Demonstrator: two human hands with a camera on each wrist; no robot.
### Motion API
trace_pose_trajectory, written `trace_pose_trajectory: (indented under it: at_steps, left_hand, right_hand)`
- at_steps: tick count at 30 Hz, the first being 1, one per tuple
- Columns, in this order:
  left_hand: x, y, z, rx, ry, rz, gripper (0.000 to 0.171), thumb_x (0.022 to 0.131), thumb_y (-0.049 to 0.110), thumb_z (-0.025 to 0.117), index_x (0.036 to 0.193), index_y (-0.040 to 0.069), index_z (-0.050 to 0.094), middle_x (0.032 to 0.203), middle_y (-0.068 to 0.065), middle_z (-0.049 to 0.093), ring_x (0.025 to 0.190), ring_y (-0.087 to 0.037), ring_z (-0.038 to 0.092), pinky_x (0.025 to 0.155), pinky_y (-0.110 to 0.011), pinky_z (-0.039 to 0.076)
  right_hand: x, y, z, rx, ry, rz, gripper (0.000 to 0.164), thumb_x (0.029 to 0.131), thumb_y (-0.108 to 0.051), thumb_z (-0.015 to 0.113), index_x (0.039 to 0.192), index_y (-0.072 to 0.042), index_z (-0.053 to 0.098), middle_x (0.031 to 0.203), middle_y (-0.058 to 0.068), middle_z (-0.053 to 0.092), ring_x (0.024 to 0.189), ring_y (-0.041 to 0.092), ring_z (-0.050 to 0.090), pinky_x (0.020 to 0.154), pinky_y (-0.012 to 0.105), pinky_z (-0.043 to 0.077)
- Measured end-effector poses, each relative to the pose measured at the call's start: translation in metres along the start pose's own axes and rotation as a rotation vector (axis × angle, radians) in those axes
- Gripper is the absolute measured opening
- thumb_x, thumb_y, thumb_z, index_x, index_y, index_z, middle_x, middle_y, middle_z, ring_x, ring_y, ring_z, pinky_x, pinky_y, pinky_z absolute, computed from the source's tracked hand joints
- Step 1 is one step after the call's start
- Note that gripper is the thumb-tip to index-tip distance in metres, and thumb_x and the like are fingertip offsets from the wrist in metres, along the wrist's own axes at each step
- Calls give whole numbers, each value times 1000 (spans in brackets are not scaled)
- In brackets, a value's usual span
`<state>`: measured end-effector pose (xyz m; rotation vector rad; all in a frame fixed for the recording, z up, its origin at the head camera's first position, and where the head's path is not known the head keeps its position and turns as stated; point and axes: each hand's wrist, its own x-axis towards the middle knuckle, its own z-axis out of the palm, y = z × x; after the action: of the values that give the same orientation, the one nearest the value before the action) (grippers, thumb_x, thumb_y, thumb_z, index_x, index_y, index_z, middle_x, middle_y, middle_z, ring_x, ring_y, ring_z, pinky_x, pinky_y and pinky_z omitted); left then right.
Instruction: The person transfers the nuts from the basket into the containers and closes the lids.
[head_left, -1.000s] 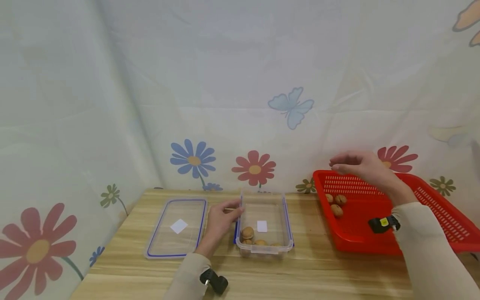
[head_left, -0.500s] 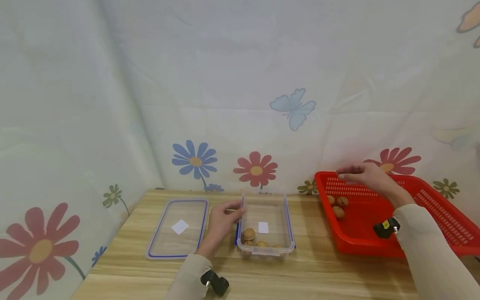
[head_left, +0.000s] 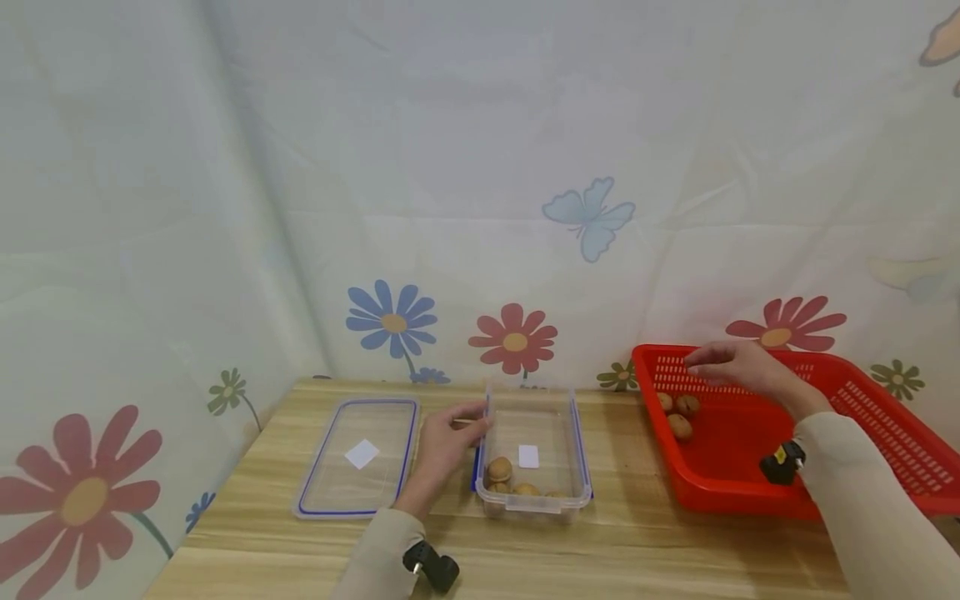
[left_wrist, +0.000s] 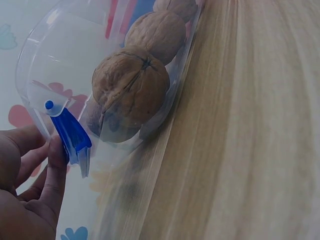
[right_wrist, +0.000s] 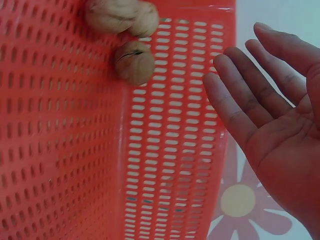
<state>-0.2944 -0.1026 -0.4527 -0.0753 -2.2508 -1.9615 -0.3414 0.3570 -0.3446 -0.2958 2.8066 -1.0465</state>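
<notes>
In the head view, a clear plastic food container [head_left: 551,429] stands mid-table with several walnuts [head_left: 500,469] gathered at its near end. My left hand [head_left: 442,442] pinches the container's left rim between thumb and fingers, beside a blue latch [left_wrist: 71,132] in the left wrist view. Over the red plastic basket [head_left: 693,487] hovers my right hand [head_left: 738,367], fingers extended and nothing in them. Three walnuts [right_wrist: 135,62] lie together in the basket's left corner, a short way from the right fingertips and not touched.
A clear lid with a blue seal [head_left: 378,425] lies flat left of the container, a white label on it. Behind the wooden table [head_left: 600,550] hangs a flower-print curtain [head_left: 450,150]. Bare wood separates container and basket.
My right hand has lowered from above the basket's back rim toward its inside, shifting slightly right. My left hand stays at the container's rim. The walnuts have not moved.
</notes>
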Motion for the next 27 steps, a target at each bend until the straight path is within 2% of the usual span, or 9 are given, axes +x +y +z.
trace_pose_trajectory:
  at_steps: [8,19,27]
  left_hand:
    - [-2,1,0,2,-2,-3,29,95,6,81,122,-3,77,110,-15,76,88,-20,75,75,-30,65]
    - [-1,0,-1,-2,-10,5,30,95,6,81,122,-4,76,111,-15,75,88,-19,75,76,-29,65]
    - [-1,0,-1,9,-9,3,30,94,7,81,123,-3,76,109,-14,76,85,-17,74,76,-29,65]
  right_hand:
    - [6,13,6,-27,-46,7,48,101,-18,75,141,5,63,139,29,63,116,41,64,99,56,59]
    - [13,24,11,-15,-115,57,47,100,-18,75,141,3,64,136,25,65,111,35,65,97,53,61]
    - [12,26,16,-42,-153,65,52,96,-16,79,141,5,63,133,24,66,113,37,64,98,60,58]
